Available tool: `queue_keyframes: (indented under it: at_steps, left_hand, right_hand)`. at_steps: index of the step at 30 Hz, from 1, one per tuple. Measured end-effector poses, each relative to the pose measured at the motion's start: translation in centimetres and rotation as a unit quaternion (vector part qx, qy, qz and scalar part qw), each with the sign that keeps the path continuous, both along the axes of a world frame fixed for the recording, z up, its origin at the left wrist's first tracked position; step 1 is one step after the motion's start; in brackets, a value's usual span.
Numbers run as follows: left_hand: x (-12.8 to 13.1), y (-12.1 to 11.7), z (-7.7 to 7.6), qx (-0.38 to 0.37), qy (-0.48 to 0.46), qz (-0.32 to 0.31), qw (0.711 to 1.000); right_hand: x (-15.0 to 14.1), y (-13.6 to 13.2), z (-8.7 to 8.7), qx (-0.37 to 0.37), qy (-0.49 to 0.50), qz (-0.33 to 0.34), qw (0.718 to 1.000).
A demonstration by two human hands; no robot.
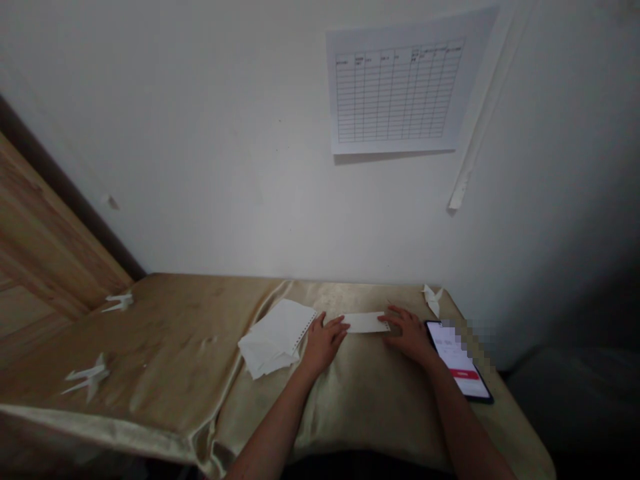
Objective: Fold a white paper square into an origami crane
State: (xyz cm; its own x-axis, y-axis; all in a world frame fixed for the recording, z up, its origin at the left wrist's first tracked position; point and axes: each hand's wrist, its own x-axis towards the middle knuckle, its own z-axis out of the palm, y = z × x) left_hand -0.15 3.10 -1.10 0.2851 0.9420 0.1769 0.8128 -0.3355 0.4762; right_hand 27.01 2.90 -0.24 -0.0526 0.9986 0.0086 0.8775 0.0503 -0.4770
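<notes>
A narrow strip of folded white paper (366,323) lies on the gold satin cloth between my hands. It has punched holes along its right end. My left hand (324,341) rests its fingertips on the strip's left end, fingers apart. On the right end lie the fingers of my right hand (409,335), also spread. Just left of my left hand is a loose stack of white paper sheets (281,333) with a perforated edge, partly overlapping one another.
A phone (463,373) with a lit screen lies beside my right forearm. Folded paper birds stand at the back right (433,301), far left (119,302) and front left (90,378). The wall (225,167) behind carries a printed table sheet (397,93).
</notes>
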Motion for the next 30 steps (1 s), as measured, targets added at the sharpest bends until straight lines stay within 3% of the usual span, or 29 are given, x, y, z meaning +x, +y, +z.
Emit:
queue_keyframes:
  at_steps: [8,16,25,30]
  left_hand:
    - [-0.4,0.4,0.1,-0.002,-0.014,-0.011,1.0]
    - [-0.5,0.3,-0.2,0.008,0.003,-0.015,1.0]
    - [0.5,-0.3,0.3,0.041,-0.019,-0.001,0.999]
    - [0.6,-0.5,0.1,0.049,-0.008,0.0,0.999]
  right_hand:
    - [0.1,0.2,-0.1,0.092,0.085,0.061,0.99]
    - [-0.4,0.3,-0.8,0.102,0.129,0.097,0.982]
    - [-2.2,-0.7,0.4,0.106,0.129,0.149,0.975]
    - [-2.3,-0.9,0.5,0.118,0.108,0.117,0.98]
